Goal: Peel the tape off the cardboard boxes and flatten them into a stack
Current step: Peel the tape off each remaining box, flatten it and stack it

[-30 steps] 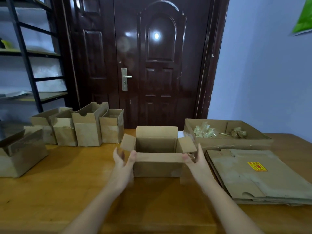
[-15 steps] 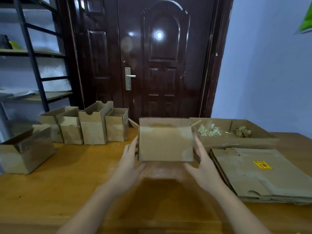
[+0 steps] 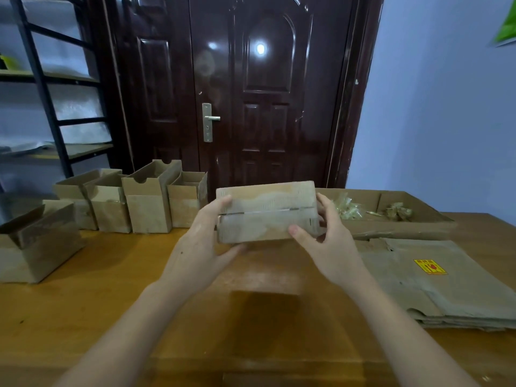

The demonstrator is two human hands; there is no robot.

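Both forearms come in bare from the bottom of the frame, no sleeves; bare left hand [image 3: 199, 248] and bare right hand [image 3: 331, 247], nothing worn.

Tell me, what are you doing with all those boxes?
A person holds a small box up off the table, left hand and right hand gripping its ends. Its taped seam faces the camera, tape not yet peeled. More open boxes wait on the left. On the right lies a stack of flattened ones, and behind it a tray with balled-up tape.
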